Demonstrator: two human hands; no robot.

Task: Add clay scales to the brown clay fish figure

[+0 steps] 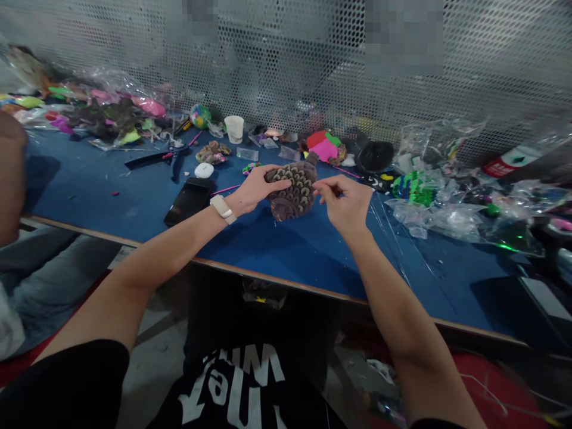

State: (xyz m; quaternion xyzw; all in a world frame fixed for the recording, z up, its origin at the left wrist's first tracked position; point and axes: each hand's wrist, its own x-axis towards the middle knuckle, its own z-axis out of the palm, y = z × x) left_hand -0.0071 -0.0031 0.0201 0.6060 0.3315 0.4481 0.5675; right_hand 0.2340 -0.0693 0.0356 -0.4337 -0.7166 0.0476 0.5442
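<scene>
a grey perforated panel (286, 56) stands behind a blue table (268, 253) with clutter along its back edge. near the middle, raised above the table, is a dark brown piece (292, 193) covered in rows of rounded, pale-rimmed scales, with a small knob at its top.

the left hand (255, 187) grips the piece from its left side, thumb laid over the scales and fingers at the upper edge. a pale band (223, 210) circles that wrist. the right hand (348, 199) is closed, thumb and forefinger pinched together at the piece's right edge; whether they grip the edge itself or something tiny is too small to tell.

left of the piece, a black phone (189, 201) lies beside the left forearm, with a white case (204, 171) just beyond it. farther left are pliers (177, 158) with their handles spread, and behind these a multicoloured ball (201, 116) and a white cup (234, 129). beyond the piece sits a pink, red and green lump (324, 146), with a black bowl (375, 157) to its right. a green and blue ball (413, 187) and crumpled clear bags (451, 208) fill the right side. at the far left edge, part of another person's arm (11, 173) shows.
</scene>
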